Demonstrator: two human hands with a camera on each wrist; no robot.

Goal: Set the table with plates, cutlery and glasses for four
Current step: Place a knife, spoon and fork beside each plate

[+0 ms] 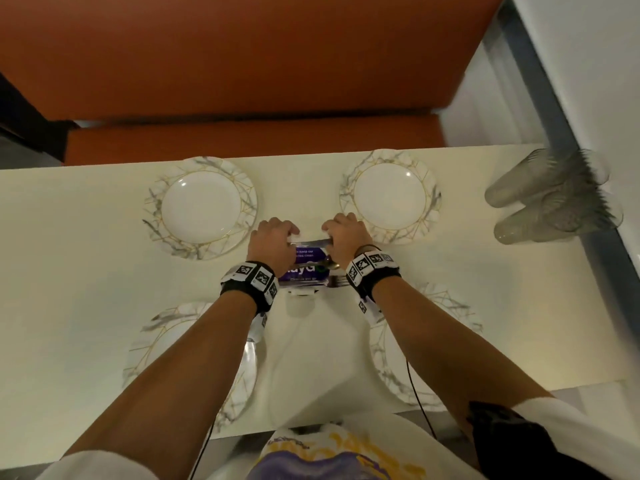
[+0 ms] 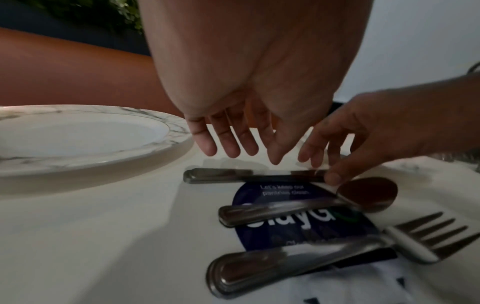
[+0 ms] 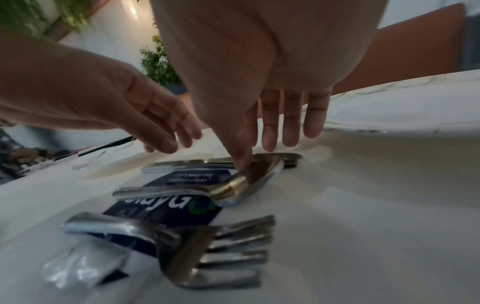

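Four marble-rimmed plates lie on the white table (image 1: 86,271): far left (image 1: 201,207), far right (image 1: 389,195), near left (image 1: 156,341) and near right (image 1: 391,372), the near two partly under my forearms. Between them knives (image 2: 233,175), spoons (image 2: 285,209) and forks (image 2: 311,259) lie across a purple card (image 1: 304,271). My left hand (image 2: 233,142) hovers just above the knife handles, fingers straight and holding nothing. My right hand (image 3: 272,139) hangs over the blade end. Its thumb touches the knives beside the spoon bowl (image 3: 257,176), and its fingers are straight.
Several clear glasses (image 1: 547,199) lie stacked on their sides at the table's far right, against the wall. An orange bench (image 1: 242,64) runs along the far edge. A small clear wrapper (image 3: 78,265) lies near the fork handles.
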